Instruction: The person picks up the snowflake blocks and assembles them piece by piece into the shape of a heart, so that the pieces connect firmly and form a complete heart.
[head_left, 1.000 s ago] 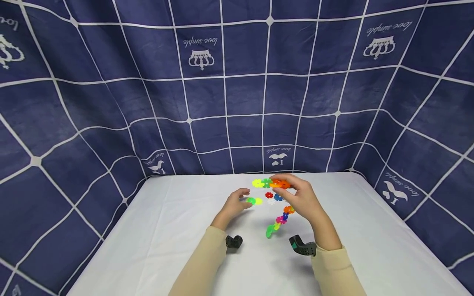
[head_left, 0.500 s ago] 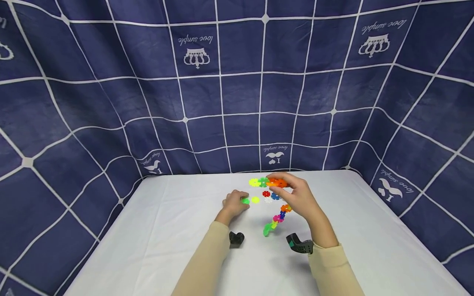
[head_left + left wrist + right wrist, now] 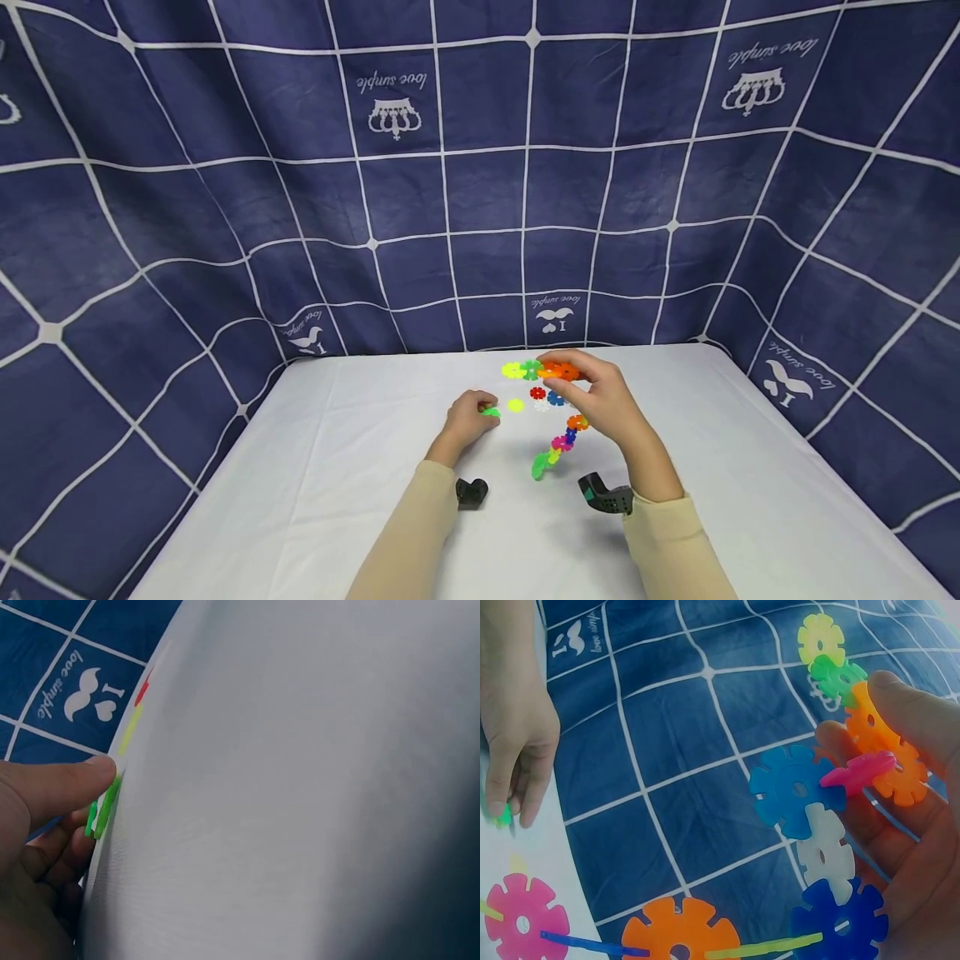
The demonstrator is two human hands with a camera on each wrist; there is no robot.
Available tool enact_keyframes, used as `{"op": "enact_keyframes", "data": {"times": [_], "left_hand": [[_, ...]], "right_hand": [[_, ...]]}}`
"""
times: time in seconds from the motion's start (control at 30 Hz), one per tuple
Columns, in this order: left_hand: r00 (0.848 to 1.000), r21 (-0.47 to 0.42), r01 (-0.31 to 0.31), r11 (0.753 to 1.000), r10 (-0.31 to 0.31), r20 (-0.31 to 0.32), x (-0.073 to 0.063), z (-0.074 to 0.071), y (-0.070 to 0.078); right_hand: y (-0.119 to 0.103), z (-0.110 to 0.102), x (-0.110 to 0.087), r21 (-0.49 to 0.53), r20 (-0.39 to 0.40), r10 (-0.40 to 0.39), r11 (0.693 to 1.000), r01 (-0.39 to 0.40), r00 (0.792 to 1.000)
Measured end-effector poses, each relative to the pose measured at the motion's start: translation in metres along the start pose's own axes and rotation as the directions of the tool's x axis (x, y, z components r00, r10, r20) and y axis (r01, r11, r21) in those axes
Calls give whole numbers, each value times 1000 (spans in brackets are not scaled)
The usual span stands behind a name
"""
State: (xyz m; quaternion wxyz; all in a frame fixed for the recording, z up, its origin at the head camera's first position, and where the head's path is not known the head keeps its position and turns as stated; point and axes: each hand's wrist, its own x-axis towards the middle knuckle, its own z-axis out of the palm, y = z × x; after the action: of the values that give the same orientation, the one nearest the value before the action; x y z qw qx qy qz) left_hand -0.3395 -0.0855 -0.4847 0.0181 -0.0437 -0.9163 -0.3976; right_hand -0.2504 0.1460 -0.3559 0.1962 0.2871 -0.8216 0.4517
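Observation:
My right hand (image 3: 613,400) grips a chain of toothed plastic snowflake discs above the table, with thumb and fingers round the orange discs (image 3: 871,720). A green disc (image 3: 840,679) and a yellow disc (image 3: 821,643) stick out past its fingertips. Below, the chain runs through pink, a blue disc (image 3: 795,787), a white disc (image 3: 825,855) and several more, down to a green end (image 3: 540,465). Low over the table, my left hand (image 3: 467,421) pinches a green snowflake disc (image 3: 109,806); a second green edge (image 3: 91,817) shows beside it, partly hidden by the fingers.
A yellow disc (image 3: 516,406) lies on the white tablecloth (image 3: 360,467) just right of the left hand. Beyond it is a red disc (image 3: 537,392). A blue gridded curtain (image 3: 480,192) rises along the back and sides of the table.
The left hand has closed its fingers on the green disc and drawn it left, away from the yellow one beside it. The right hand keeps its hold on the chain; the head view shifts slightly.

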Motion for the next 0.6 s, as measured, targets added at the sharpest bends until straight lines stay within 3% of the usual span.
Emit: {"op": "enact_keyframes", "data": {"times": [0.17,0.33,0.6], "left_hand": [[999,-125,-12,992,8,-34,-5,-2,-1],[998,-270,-9,963,-9,-63,-10,-6,0],[995,-500,36,865,-75,-59,-17,-22,14]], "right_hand": [[0,1,0,-3,8,20,1000,-20,1000],[2,1,-1,-9,10,24,1000,-24,1000],[2,2,0,-15,18,26,1000,-26,999]]}}
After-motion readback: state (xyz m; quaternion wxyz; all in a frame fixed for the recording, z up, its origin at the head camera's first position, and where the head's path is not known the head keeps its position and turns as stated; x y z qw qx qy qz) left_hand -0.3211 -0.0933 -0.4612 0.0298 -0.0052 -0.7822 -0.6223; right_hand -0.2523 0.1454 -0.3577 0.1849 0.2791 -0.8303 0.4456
